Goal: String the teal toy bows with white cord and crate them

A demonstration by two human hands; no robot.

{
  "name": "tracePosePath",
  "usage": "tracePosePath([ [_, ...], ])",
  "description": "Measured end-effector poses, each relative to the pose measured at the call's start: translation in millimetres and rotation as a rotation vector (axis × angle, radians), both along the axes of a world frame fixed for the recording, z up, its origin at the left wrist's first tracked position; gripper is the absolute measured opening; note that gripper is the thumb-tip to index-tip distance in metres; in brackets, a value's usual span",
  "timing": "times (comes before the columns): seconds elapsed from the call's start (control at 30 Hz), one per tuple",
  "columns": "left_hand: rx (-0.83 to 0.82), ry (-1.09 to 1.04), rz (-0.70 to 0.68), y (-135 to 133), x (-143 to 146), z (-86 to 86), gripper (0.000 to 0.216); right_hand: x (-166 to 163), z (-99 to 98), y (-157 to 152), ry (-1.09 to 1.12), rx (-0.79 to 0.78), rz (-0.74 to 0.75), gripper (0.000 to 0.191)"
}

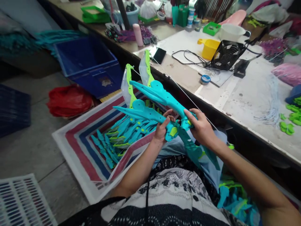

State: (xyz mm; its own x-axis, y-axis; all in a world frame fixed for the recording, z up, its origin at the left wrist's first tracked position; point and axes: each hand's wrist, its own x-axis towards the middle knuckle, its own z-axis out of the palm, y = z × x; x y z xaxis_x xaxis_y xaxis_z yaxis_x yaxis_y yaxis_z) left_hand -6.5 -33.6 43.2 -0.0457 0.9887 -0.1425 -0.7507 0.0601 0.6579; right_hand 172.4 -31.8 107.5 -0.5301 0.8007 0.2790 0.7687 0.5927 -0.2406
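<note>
Two turquoise toy bows with lime-green, clear-backed tips are held side by side above my lap. My left hand (162,129) is closed round the middle of the nearer toy bow (149,113), by its yellow-green badge. Round the grip of the farther toy bow (168,98) my right hand (202,125) is wrapped, thumb on top. A white string runs along the farther bow's right side. The lower limbs of both bows hang over my knees, partly hidden by my right forearm. Below my left hand, a striped-lined crate (77,153) contains many similar turquoise and green bows.
On the workbench (211,100) to the right stand a black fan (227,56), a yellow cup (209,48), a phone (158,55) and a tape roll (205,79). A blue bin (94,75) and red bag (69,101) sit beyond the crate. More turquoise parts (237,201) lie at my lower right.
</note>
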Motion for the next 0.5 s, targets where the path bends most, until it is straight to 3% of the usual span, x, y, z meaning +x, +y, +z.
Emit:
tracePosePath([
  [0.13,0.005,-0.035,-0.062,12.1,-0.6,22.2,0.053,-27.9,-6.6,20.5,0.108,-0.057,0.187,0.080],
  [0.23,0.066,0.036,-0.010,27.4,-28.4,45.1,0.049,-58.2,11.0,40.1,0.041,-0.028,0.307,0.082],
  [0.4,0.225,0.322,0.201,45.3,-113.4,96.3,0.046,-127.5,55.1,84.3,-0.055,0.081,0.349,0.074],
  [0.5,0.260,0.563,0.371,54.1,-178.1,106.3,0.047,-150.6,54.3,126.0,-0.060,0.097,0.362,0.071],
])
